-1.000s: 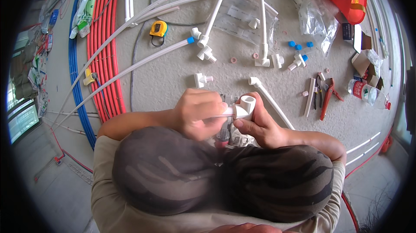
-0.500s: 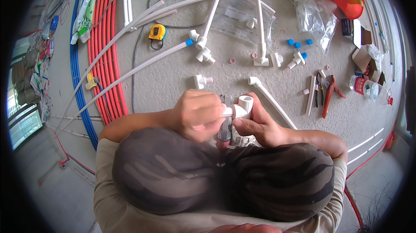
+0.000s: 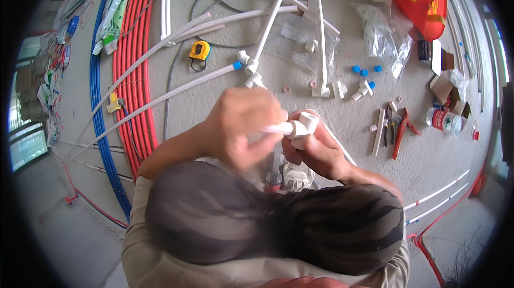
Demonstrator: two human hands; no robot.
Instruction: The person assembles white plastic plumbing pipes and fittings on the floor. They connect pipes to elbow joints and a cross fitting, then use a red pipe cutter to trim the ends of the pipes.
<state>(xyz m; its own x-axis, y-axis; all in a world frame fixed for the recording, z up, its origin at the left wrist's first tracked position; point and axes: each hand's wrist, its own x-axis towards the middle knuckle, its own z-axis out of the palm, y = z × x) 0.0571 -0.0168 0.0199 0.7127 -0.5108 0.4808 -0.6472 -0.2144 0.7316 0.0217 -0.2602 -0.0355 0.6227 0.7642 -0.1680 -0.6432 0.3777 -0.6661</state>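
Observation:
My right hand is closed around a white plastic elbow pipe fitting, whose round open socket faces up. A short white pipe runs from the fitting's collar leftward into my left hand. That hand is smeared by motion, its fingers above the pipe and its thumb below, so whether it grips the pipe cannot be made out. Below the hands, between my knees, stands a partly hidden greyish, see-through object with a red lower part.
Ahead lie white pipes, a yellow tape measure, blue caps, white fittings and a red pipe cutter. Red pipes run along the left. A plastic bottle and open boxes are on the right.
My left hand has lifted and blurred, its thumb parting from the short pipe, so more pipe shows. My right hand still holds the fitting. The whole view has shifted slightly.

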